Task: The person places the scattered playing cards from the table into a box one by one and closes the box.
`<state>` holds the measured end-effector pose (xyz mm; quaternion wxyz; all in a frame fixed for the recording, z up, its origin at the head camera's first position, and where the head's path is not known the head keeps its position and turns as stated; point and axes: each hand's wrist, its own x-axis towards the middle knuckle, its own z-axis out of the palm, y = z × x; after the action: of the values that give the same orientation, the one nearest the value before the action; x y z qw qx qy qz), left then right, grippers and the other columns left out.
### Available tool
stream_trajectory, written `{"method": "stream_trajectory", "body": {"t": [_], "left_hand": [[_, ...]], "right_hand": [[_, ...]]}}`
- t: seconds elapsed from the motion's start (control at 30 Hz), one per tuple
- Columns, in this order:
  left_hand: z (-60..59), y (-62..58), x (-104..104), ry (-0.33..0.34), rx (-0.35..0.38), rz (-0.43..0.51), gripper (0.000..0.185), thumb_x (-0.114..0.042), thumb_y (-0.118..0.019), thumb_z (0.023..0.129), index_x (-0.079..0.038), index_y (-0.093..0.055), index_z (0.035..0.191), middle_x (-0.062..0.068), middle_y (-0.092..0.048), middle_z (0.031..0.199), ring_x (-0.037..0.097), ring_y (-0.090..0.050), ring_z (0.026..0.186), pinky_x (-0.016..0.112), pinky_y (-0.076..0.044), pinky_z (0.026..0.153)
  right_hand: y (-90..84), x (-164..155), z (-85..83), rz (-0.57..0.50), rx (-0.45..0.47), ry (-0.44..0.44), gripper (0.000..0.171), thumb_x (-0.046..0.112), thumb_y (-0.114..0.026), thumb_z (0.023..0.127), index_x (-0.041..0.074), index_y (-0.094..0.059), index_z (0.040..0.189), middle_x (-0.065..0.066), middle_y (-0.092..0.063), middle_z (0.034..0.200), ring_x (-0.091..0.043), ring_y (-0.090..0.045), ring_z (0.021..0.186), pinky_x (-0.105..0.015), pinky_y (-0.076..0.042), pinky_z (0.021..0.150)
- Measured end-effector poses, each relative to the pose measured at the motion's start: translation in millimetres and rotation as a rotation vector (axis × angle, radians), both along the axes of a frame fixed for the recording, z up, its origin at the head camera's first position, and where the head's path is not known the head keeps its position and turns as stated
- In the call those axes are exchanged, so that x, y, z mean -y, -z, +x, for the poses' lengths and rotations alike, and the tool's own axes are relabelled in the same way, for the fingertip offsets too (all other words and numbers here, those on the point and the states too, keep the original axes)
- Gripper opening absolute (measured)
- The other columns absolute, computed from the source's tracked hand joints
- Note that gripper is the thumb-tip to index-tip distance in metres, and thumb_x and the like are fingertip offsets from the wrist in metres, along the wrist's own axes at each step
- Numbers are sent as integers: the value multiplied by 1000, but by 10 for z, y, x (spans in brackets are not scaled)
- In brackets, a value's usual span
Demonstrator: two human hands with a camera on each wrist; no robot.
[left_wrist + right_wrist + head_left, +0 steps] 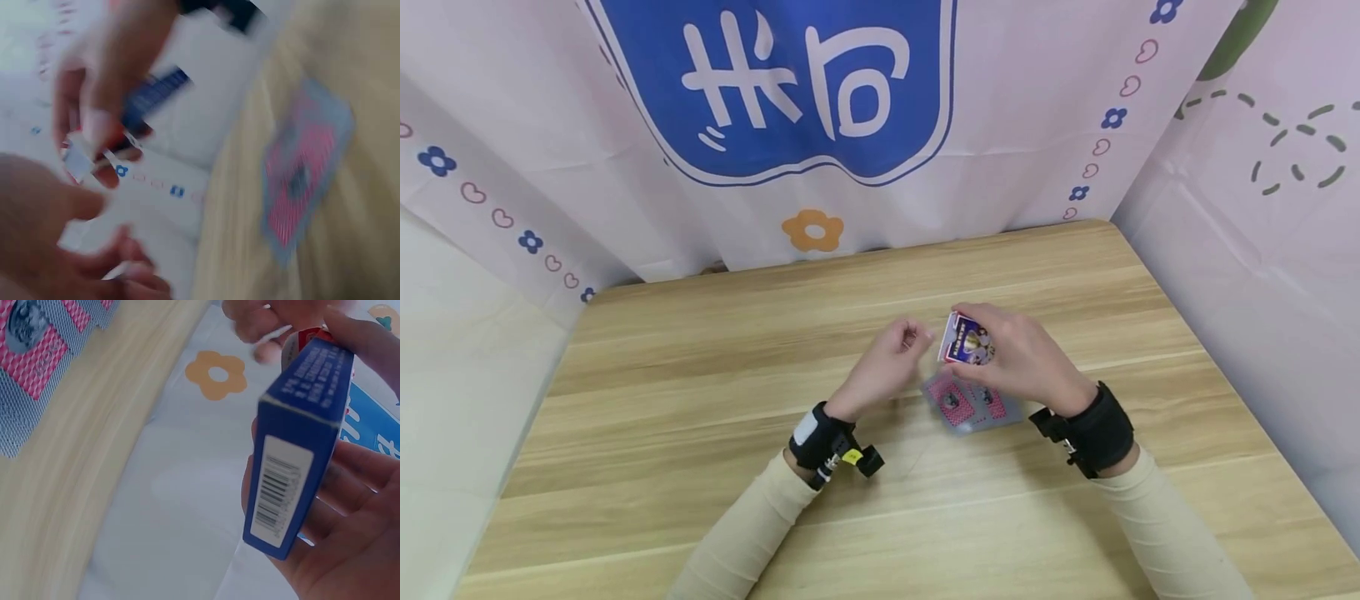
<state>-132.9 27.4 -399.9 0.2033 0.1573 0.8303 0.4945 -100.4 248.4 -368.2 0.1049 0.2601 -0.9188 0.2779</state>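
My right hand [1026, 360] grips a blue playing-card box [966, 342] just above the wooden table [700, 400]. In the right wrist view the box [300, 444] shows its barcode side, resting in my right hand [350, 506]. My left hand [887, 360] hovers just left of the box's end, thumb and fingers drawn together. Whether they pinch anything is too blurred to tell. Below the hands, a small spread of cards [970, 406] lies face down, showing pink and grey backs. The left wrist view is blurred. It shows my left hand [44, 237], the box [153, 100] and the cards [300, 175].
A pink printed curtain [1037, 125] with a blue logo hangs behind the table and along its right side. Bare wood stretches to the left and front of the hands. The table's right edge [1247, 367] meets the curtain.
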Motion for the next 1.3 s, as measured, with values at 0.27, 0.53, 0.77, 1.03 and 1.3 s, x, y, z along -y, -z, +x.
{"method": "stream_trajectory", "body": {"t": [0.27, 0.53, 0.77, 1.03, 1.3], "left_hand": [[137, 190, -74, 209, -324, -626, 67, -60, -83, 83, -4, -63, 114, 9, -57, 108, 24, -52, 96, 35, -50, 72], [185, 234, -111, 170, -434, -695, 77, -66, -87, 75, 1, -63, 105, 12, -53, 100, 25, -46, 91, 32, -49, 63], [171, 241, -90, 191, -375, -660, 73, -59, -88, 79, 1, -60, 109, 11, -54, 100, 24, -48, 92, 32, -48, 67], [59, 153, -6, 290, -191, -423, 24, -29, -57, 108, -9, -61, 120, 2, -61, 89, 13, -54, 70, 27, -45, 60], [27, -138, 96, -53, -292, -43, 32, -35, -46, 113, -16, -57, 136, 5, -59, 85, 15, -47, 63, 30, -40, 58]], "right_hand": [[-3, -12, -8, 11, 9, 13, 78, 36, -94, 79, -1, -61, 140, -17, -74, 126, -22, -71, 92, -37, -61, 77], [1, 9, -13, 17, -1, 0, 77, 36, -94, 79, 0, -62, 139, -16, -75, 122, -21, -71, 91, -37, -61, 76], [48, 21, -11, 16, -13, -10, 75, 37, -93, 80, 1, -62, 139, -15, -75, 124, -19, -71, 91, -36, -60, 76], [64, 16, -1, 7, -20, -12, 77, 40, -93, 80, 1, -62, 139, -15, -75, 124, -17, -70, 88, -32, -58, 73], [20, 4, 1, 14, -7, 12, 78, 42, -92, 80, 0, -61, 140, -15, -75, 122, -18, -68, 87, -32, -56, 72]]}}
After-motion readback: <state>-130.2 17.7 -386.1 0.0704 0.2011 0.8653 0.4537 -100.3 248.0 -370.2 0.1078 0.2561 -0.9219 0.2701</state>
